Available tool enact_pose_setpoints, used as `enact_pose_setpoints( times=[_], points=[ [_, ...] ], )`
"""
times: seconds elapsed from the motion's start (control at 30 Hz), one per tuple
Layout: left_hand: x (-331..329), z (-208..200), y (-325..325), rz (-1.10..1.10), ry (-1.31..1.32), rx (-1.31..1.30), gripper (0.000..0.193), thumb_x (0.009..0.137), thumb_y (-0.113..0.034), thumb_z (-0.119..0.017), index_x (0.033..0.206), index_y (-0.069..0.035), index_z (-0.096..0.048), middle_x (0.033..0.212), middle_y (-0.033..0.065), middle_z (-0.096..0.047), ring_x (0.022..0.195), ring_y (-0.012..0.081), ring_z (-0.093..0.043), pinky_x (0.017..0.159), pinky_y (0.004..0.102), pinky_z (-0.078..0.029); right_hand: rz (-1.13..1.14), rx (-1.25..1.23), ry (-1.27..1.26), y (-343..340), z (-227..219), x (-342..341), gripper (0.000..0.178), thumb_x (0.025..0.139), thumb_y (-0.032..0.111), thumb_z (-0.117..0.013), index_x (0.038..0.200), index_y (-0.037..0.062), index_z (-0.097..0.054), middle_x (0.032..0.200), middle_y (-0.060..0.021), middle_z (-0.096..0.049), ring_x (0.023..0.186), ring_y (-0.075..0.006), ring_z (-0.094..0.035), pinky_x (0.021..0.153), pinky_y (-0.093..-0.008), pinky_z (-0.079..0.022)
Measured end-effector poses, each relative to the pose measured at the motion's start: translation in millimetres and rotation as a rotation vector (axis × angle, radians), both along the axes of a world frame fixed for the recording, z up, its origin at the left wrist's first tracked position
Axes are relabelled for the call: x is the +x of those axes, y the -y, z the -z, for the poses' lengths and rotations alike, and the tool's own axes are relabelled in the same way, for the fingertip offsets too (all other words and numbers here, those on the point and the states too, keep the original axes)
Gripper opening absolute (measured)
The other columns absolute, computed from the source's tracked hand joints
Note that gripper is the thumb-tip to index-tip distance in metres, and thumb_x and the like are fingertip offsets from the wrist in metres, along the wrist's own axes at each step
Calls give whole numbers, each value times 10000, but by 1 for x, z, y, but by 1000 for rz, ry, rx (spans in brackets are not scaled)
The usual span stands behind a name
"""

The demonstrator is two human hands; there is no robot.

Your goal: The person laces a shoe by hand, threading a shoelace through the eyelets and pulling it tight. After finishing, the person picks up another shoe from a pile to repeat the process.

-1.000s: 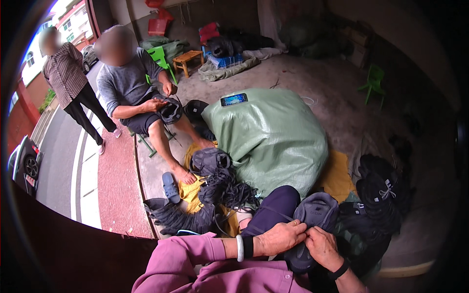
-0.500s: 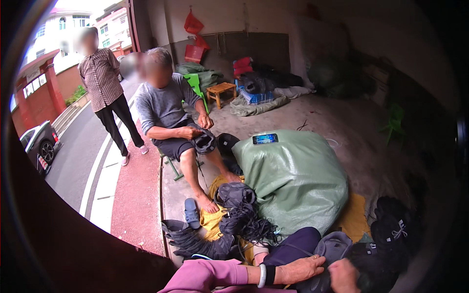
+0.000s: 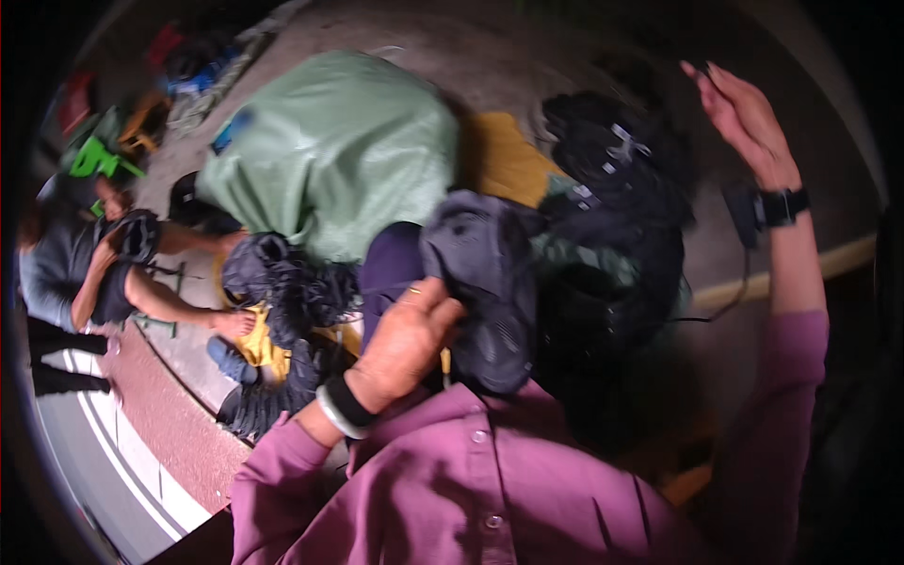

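Against the left grip [image 3: 407, 337] lies a dark shoe [image 3: 488, 278].

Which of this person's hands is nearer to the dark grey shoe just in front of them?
The left. The left hand is curled at the left edge of the dark grey shoe; the right hand is far off to its right.

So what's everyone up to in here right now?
The camera wearer's left hand grips a dark grey shoe in front of their body, while the right hand is raised well away to the right, fingers close together; blur hides whether it holds anything. Over to the left, a seated person holds another dark shoe in both hands. A big green sack stands beyond the wearer, with a dark heap to its right.
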State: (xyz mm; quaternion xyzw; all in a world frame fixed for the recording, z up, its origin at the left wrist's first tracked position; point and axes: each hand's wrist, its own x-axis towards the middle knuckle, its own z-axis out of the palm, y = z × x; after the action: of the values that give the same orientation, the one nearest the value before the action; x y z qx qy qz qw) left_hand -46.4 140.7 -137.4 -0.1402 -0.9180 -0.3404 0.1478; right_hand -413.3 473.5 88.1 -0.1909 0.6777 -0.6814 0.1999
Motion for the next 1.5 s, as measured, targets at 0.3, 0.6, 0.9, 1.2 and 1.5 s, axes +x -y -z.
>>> enact_pose_setpoints(
  times=[0.3, 0.6, 0.9, 1.2, 1.5],
  points=[
    [9, -3, 5, -149, 111, 171, 530, 749, 23, -801, 1223, -40, -572, 1165, 173, -524, 1062, 396, -603, 875, 448, -547, -54, -534, 299, 27, 5, 22, 195, 966, -102, -554, 1155, -94, -597, 1143, -201, -693, 1092, -296, -690, 1000, -381, -582],
    [-17, 2, 37, -142, 229, 68, 452, 832, -24, -744, 1228, -16, -527, 1067, 211, -660, 1024, 439, -654, 834, 472, -541, -64, -231, -50, 58, -11, 50, 111, 996, 8, -640, 1067, -65, -685, 1080, -164, -730, 1016, -258, -719, 958, -365, -602],
    [-27, -16, 66, -27, 532, 109, 256, 910, -201, -761, 1068, -29, -659, 932, 156, -731, 881, 364, -720, 781, 421, -553, -55, -191, -92, 45, -15, 46, 145, 1031, 92, -624, 1110, -20, -672, 1024, -116, -743, 931, -213, -736, 872, -336, -625],
    [-16, -29, 30, -187, 244, 112, 224, 865, -9, -743, 1071, -30, -657, 974, 139, -654, 780, 338, -661, 711, 396, -526, 421, -147, -230, -26, -84, -11, 185, 1030, 49, -519, 1041, -107, -618, 990, -208, -702, 964, -325, -673, 1004, -521, -573],
    [16, -13, -17, -149, 328, 382, 135, 880, -23, -757, 986, -4, -676, 922, 154, -696, 850, 352, -701, 739, 382, -553, 349, -76, -211, 4, -79, 0, 190, 1057, 50, -472, 950, -35, -603, 914, -195, -707, 929, -326, -699, 1001, -523, -571]
  ],
)
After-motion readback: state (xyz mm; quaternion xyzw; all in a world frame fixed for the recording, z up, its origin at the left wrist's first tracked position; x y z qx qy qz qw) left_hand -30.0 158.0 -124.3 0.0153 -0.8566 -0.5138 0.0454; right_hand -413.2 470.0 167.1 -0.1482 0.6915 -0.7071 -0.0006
